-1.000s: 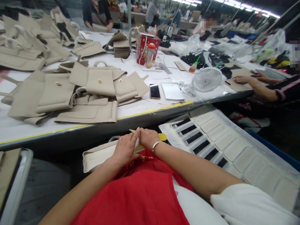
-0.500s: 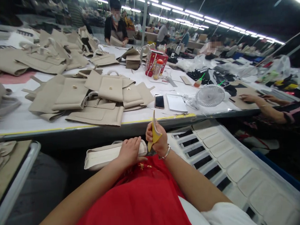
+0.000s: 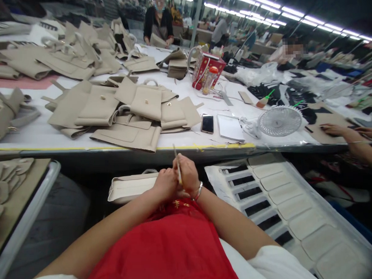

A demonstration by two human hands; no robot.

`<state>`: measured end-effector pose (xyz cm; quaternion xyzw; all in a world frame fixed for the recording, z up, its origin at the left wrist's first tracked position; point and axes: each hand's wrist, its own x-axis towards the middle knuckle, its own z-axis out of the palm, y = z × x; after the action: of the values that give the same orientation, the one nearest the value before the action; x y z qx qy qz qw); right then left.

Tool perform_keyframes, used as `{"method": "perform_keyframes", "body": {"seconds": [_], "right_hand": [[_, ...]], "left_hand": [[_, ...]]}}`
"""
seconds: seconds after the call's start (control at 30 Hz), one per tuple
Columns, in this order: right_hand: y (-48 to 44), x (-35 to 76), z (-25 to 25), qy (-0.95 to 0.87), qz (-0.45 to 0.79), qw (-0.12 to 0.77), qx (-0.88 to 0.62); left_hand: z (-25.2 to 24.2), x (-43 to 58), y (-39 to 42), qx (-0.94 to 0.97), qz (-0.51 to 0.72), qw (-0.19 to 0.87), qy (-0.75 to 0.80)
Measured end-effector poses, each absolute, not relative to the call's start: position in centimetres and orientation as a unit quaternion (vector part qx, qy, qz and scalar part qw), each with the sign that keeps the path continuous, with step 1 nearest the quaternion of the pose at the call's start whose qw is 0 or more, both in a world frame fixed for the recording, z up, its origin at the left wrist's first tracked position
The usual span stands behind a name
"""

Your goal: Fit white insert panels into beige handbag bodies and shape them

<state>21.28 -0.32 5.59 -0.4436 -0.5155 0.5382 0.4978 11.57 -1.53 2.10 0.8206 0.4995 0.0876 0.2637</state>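
A cream, box-shaped bag piece (image 3: 132, 187) lies at my lap, below the table edge. My left hand (image 3: 166, 183) is at its right end with the fingers curled; what they grip, if anything, is hidden. Against it, my right hand (image 3: 187, 175) is closed round a thin yellowish piece (image 3: 179, 172), seen nearly edge-on and pointing up. A bracelet circles the right wrist. Where the two hands meet, the view between them is blocked.
Beige bag parts (image 3: 138, 101) are heaped on the white table (image 3: 186, 141), with a phone (image 3: 207, 123), a notepad (image 3: 230, 127) and a fan (image 3: 279, 120). A tray of cream panels (image 3: 298, 209) stands right; another board (image 3: 26, 194) left. A co-worker's hand (image 3: 335, 129) is far right.
My right hand has moved left against my left hand, and the yellow piece has turned edge-on. My left hand's fingers have curled in. The whole view has shifted.
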Motion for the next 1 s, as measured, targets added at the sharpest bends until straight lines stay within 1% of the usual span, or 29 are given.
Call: {"method": "perform_keyframes", "body": {"seconds": [0.1,0.2,0.5,0.77,0.87,1.0], "right_hand": [[0.7,23.1,6.3,-0.383,0.65,0.537,-0.377],[1.4,23.8,6.4,-0.347,0.667,0.576,-0.322],[1.9,23.3,5.7,-0.378,0.67,0.557,-0.313],[2.8,23.0,5.0,-0.316,0.682,0.575,-0.325],[3.2,22.9,5.1,-0.311,0.695,0.557,-0.332],[3.7,23.9,5.6,-0.306,0.722,0.547,-0.293]], "left_hand": [[2.3,11.5,-1.9,0.846,0.085,0.183,0.493],[2.1,11.6,-2.0,0.855,0.077,0.138,0.493],[2.0,11.8,-1.3,0.857,0.061,0.153,0.488],[1.5,12.0,-0.6,0.865,0.06,0.155,0.474],[1.5,12.0,-0.5,0.865,0.056,0.153,0.474],[1.7,11.9,-0.6,0.862,0.067,0.157,0.478]]}}
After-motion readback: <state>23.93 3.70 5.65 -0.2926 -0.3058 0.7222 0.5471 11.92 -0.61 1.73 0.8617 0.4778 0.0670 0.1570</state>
